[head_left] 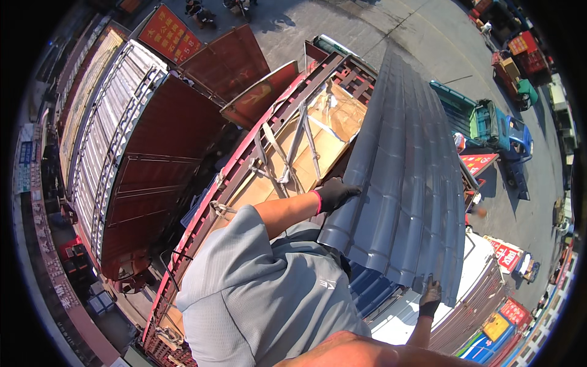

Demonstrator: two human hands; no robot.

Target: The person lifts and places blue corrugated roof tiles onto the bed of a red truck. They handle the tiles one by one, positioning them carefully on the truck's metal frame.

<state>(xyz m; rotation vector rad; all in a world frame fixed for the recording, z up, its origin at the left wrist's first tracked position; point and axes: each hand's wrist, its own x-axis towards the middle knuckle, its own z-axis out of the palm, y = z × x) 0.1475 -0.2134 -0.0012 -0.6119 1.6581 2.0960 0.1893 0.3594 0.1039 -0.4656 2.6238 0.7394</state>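
Observation:
A long dark grey roofing sheet (403, 177), ribbed and stepped like tiles, slants up and away in front of me. My left hand (338, 194), in a dark glove with a pink cuff, is closed on its left edge. Lower down, my right hand (430, 298), gloved too, grips the sheet's near edge at the right; its fingers curl over the rim. Beneath the near edge, more blue ribbed sheets (370, 287) show in part. Left of the sheet, large flat cardboard (327, 147) covers a load, with grey straps (299, 137) across it.
The load lies on a truck bed with a red side rail (244, 147). A second truck with a dark red side (165, 183) stands close at the left, its door panels (229, 58) swung out. Beyond the sheet, a blue-green cargo tricycle (489, 125) is parked on the concrete ground (391, 24).

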